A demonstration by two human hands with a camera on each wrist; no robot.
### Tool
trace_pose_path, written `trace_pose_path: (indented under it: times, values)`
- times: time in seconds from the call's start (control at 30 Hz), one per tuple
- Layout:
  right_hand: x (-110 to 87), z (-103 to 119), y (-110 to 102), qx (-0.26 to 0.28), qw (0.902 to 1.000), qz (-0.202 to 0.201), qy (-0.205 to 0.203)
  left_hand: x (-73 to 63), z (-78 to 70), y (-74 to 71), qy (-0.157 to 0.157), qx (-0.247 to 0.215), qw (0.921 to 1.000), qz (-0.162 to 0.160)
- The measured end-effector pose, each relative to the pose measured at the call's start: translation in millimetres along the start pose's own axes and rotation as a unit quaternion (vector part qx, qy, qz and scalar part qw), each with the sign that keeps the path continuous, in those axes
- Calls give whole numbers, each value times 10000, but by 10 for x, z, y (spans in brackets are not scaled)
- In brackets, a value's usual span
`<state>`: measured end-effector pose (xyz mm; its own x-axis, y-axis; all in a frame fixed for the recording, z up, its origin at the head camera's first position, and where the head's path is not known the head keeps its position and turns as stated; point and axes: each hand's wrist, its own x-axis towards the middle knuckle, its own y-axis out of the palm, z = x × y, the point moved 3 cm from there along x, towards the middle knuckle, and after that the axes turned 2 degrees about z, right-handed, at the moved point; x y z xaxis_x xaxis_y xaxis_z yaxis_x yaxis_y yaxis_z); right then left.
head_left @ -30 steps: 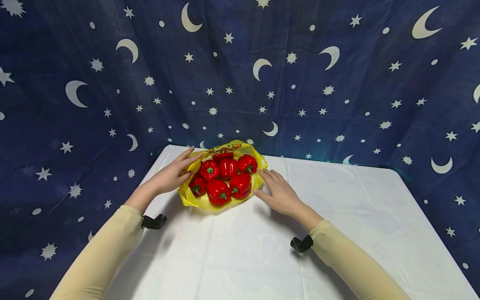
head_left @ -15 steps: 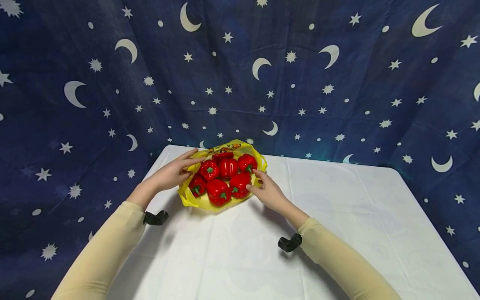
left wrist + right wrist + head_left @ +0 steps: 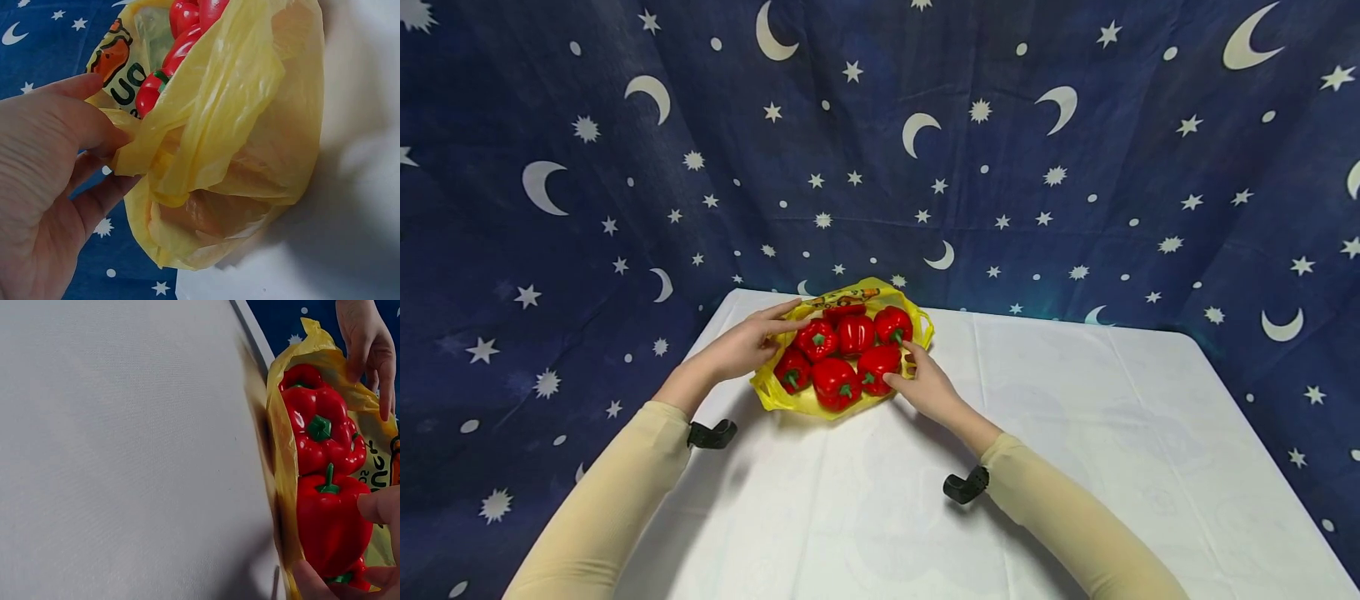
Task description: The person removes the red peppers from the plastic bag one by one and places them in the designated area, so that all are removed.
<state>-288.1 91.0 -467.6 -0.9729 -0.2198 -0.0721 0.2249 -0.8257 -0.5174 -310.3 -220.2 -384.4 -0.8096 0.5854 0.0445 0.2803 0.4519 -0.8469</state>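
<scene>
A yellow plastic bag lies with its mouth spread wide, holding several red bell peppers with green stems. At the bag's left edge is my left hand; the left wrist view shows its thumb and fingers pinching the yellow film. My right hand reaches over the right rim. Its thumb and a finger grip the front right bell pepper from two sides, as the right wrist view shows. That pepper still sits among the others inside the bag. Part of the right hand lies outside the right wrist view.
A white cloth covers the table. Behind the bag hangs a dark blue curtain with pale moons and stars. Black straps with small mounts are worn on both wrists.
My right hand has moved left from outside the bag's right rim to the front right bell pepper, its fingers closing around it. My left hand stays at the bag's left edge.
</scene>
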Motion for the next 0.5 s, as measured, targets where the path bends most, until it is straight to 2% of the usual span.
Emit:
trace_pose_path:
  times: [0.3,0.5]
  values:
    - [66,53,77,-20,9997,-198,-105,-3,6,32,135,179,9997,-102]
    - [103,64,141,-35,9999,-158,31,-24,-1,49,228,296,9993,-47]
